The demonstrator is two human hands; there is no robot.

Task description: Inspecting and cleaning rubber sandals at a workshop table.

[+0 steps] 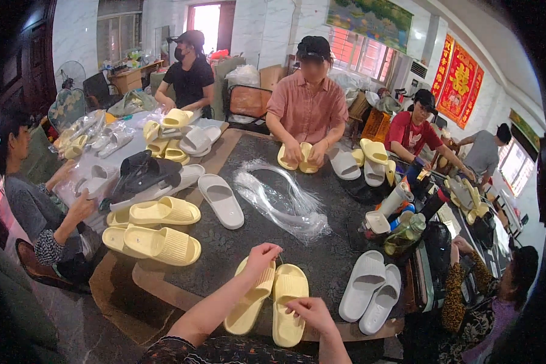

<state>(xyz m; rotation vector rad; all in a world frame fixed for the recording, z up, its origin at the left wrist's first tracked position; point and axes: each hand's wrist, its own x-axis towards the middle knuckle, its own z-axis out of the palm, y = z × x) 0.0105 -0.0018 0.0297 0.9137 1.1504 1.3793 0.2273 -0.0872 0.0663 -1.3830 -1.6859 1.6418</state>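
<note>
In front of me a pair of pale yellow slide slippers lies side by side, toes away: a left slipper and a right slipper. My left hand is above the left slipper's ribbed strap, fingertips pinched on what looks like a thin strand hanging toward the gap between the straps. Over the right slipper's foot opening, my right hand has its thumb and fingers drawn together near the strap edge; whatever they hold is too small to make out. Beyond the pair lies a bundle of clear plastic strands.
Grey slippers lie to the right; yellow slippers and a grey slipper lie left on the dark tabletop. Bottles and cups crowd the right side. Across the table a co-worker handles yellow slippers; several others work around.
</note>
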